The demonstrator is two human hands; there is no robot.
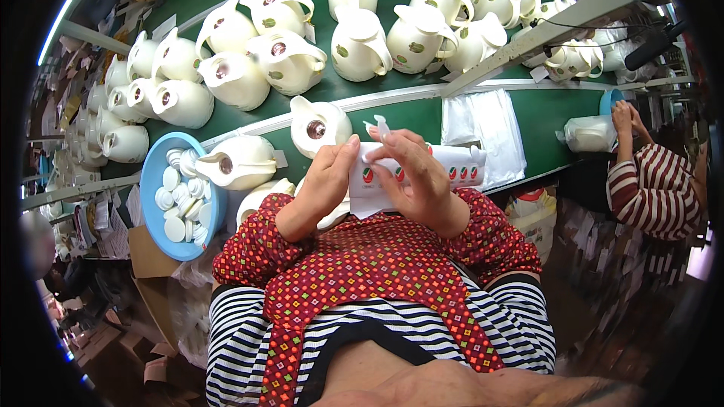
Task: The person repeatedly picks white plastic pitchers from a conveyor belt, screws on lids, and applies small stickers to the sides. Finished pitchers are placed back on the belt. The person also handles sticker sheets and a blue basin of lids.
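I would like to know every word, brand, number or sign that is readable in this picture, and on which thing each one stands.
No word, brand or number can be read with certainty.
Label strip: repeated red-and-green marks; any lettering is too small to read.
Jugs: small green emblems on several; any print with them is too small or blurred.

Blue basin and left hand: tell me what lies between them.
Two cream jugs lie between the blue basin and the left hand in the head view: one open-mouthed, the other partly hidden by the red patterned sleeve.
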